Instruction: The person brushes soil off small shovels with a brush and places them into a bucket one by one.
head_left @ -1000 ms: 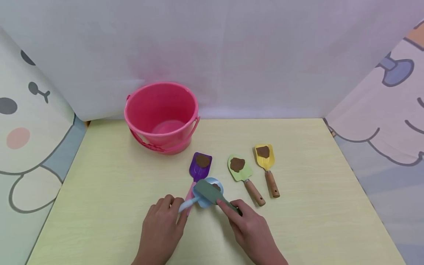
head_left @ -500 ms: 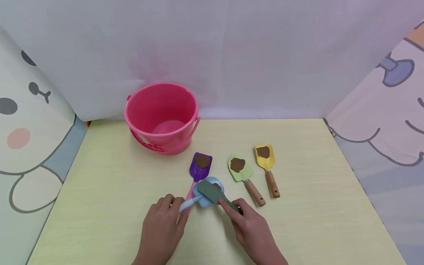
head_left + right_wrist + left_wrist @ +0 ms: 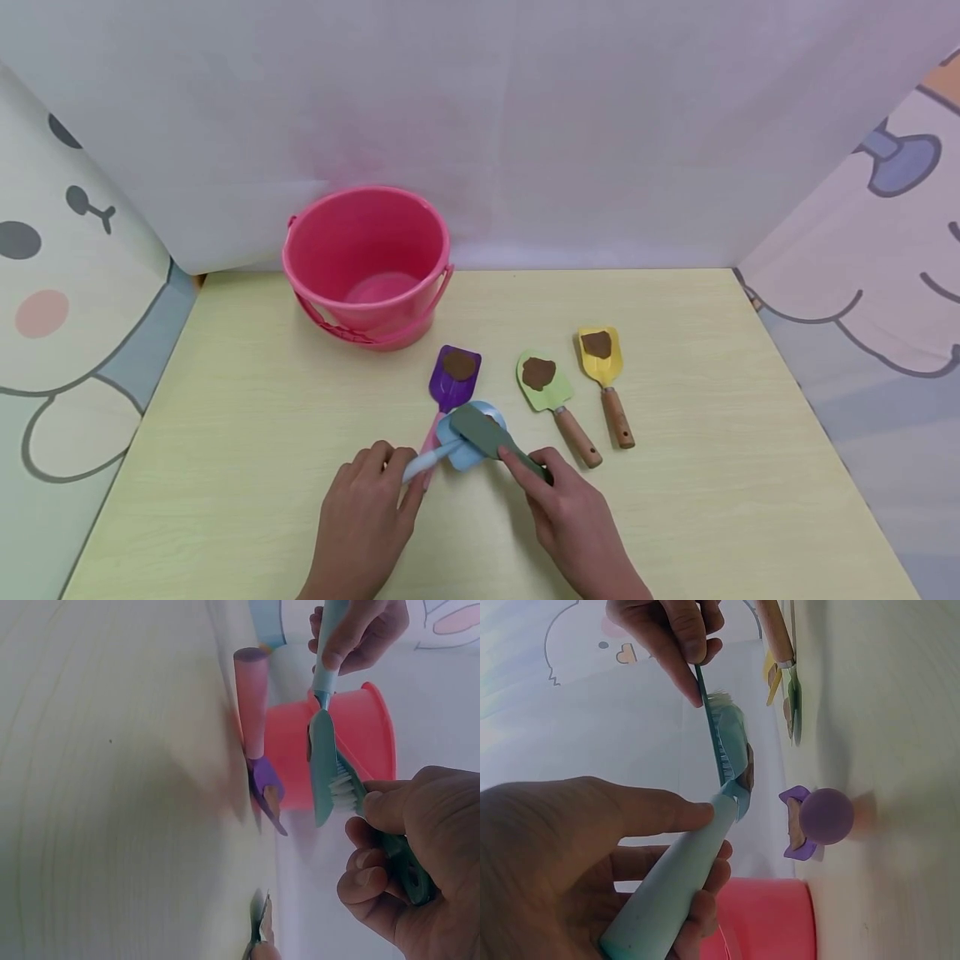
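Observation:
My left hand (image 3: 366, 510) grips the pale blue handle of a small toy shovel (image 3: 426, 462), raised over the table. My right hand (image 3: 576, 518) holds a dark green brush (image 3: 482, 432), forefinger laid along its back. In the right wrist view, the brush's white bristles (image 3: 343, 796) press against the blue blade (image 3: 322, 769). A brown patch (image 3: 750, 766) shows at that blade, largely hidden by the brush from above. Below the blue shovel lies a purple shovel (image 3: 447, 390) with a pink handle and a brown patch on its blade.
Right of the hands lie a light green shovel (image 3: 555, 395) and a yellow shovel (image 3: 609, 367), both wooden-handled with brown patches. A pink bucket (image 3: 360, 321) stands at the back left of the pale wooden table (image 3: 712, 417), before a white cloth backdrop (image 3: 600, 167).
The brush has slid slightly to the right across the blue shovel's blade, along with my right hand. My left hand and the shovel have stayed nearly still.

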